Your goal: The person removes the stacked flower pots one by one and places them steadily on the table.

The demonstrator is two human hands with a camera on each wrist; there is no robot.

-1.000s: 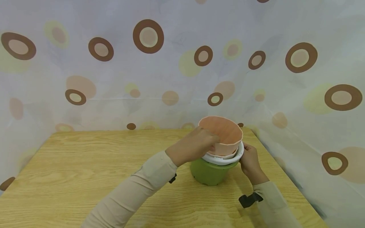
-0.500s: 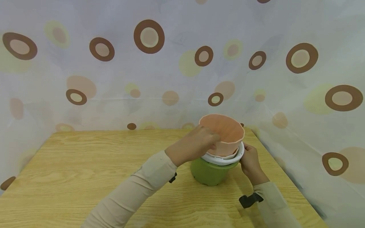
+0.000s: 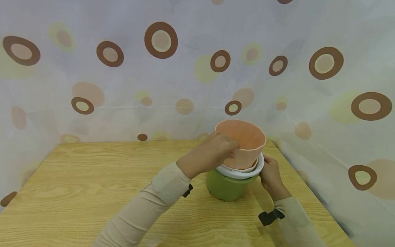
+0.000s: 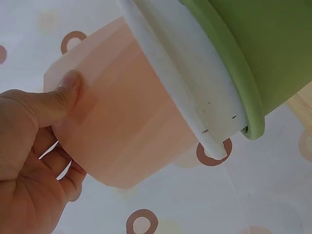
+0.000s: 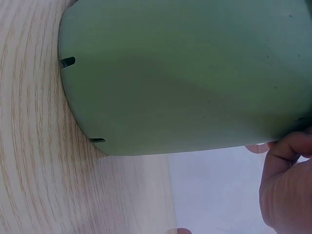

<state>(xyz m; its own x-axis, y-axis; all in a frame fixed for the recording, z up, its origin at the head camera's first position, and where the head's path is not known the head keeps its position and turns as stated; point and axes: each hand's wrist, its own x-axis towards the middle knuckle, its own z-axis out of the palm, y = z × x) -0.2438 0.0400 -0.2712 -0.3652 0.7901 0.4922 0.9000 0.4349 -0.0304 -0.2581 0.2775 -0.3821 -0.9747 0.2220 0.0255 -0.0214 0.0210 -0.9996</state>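
Note:
Several flower pots stand nested, upright on the wooden table (image 3: 108, 185). The green flower pot (image 3: 226, 188) is outermost, and inside it sits a white flower pot (image 3: 240, 175) with a wide rim. A thin wavy pale rim (image 3: 254, 167) shows within the white one. Rising tilted above these is a pink flower pot (image 3: 248, 157), its lower end hidden inside the stack. My left hand (image 3: 213, 151) pinches its near left rim, thumb (image 4: 70, 87) on the outer wall. My right hand (image 3: 271, 175) grips the stack's right side at the white and green rims, fingers partly hidden.
A patterned curtain (image 3: 172, 85) hangs behind the table and along its right side. The stack stands near the table's right edge. A dark wrist camera (image 3: 271, 217) is strapped at the right sleeve.
The pink flower pot has risen a little out of the stack, with my left hand moving up on its rim. My right hand and the green and white flower pots have stayed in place.

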